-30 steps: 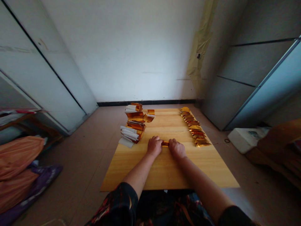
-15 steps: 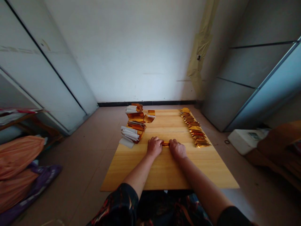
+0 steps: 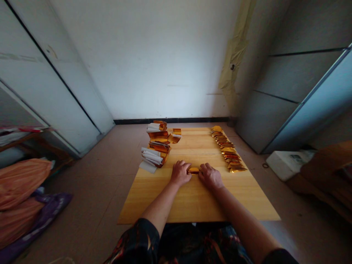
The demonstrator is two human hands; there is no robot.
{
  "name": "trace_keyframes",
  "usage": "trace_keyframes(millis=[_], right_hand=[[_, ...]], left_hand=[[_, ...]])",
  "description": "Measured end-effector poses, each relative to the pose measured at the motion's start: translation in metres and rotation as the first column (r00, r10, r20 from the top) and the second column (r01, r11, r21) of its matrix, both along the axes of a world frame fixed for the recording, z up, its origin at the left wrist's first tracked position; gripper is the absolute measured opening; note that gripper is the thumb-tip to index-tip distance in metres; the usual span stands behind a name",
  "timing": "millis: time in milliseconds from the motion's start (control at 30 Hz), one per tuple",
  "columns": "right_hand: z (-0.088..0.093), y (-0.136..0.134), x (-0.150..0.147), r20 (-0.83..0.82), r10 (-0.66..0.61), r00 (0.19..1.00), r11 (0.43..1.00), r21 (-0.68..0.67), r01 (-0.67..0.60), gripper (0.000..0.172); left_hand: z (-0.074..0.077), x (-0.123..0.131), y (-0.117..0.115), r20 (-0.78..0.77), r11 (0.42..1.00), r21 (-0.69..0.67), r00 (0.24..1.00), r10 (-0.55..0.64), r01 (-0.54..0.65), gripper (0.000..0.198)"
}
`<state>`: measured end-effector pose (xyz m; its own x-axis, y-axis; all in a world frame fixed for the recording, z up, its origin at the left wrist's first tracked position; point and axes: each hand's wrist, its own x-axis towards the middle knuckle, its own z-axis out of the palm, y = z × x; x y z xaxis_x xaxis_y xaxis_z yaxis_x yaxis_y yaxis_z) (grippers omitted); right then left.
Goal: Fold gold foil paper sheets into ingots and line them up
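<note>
Between my hands, on the wooden board, lies a narrow folded strip of gold foil paper. My left hand is closed on its left end, fingers bent over the paper. At the other end my right hand grips it in the same way. Both ends of the strip are hidden under the fingers. To the left sit stacks of gold foil paper sheets with white backs, and a few loose sheets lie beside them. A long row of folded gold paper pieces runs down the right side.
A white wall stands behind the board. Grey cabinets rise on the left, and a large grey cabinet on the right. A white box sits on the right; orange cloth and a purple bag lie on the left.
Both hands have shifted slightly, my right one a little to the right and towards me. Slightly more of the foil strip shows between them. The stacks and the row are unmoved.
</note>
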<state>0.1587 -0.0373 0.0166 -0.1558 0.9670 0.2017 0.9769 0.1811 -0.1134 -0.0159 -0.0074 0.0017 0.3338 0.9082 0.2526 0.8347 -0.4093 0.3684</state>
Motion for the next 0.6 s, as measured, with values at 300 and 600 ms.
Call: trace_keyframes(millis=[300, 600], right_hand=[[-0.0029, -0.0063, 0.0095, -0.05, 0.098, 0.994, 0.993, 0.075, -0.094, 0.016], [-0.0067, -0.0012, 0.0106, -0.019, 0.065, 0.998, 0.997, 0.037, -0.064, 0.021]], left_hand=[[0.002, -0.0082, -0.007, 0.057, 0.998, 0.01, 0.996, -0.061, 0.061, 0.039], [-0.0033, -0.0063, -0.0042, 0.082, 0.998, 0.033, 0.995, -0.056, 0.053, 0.017]])
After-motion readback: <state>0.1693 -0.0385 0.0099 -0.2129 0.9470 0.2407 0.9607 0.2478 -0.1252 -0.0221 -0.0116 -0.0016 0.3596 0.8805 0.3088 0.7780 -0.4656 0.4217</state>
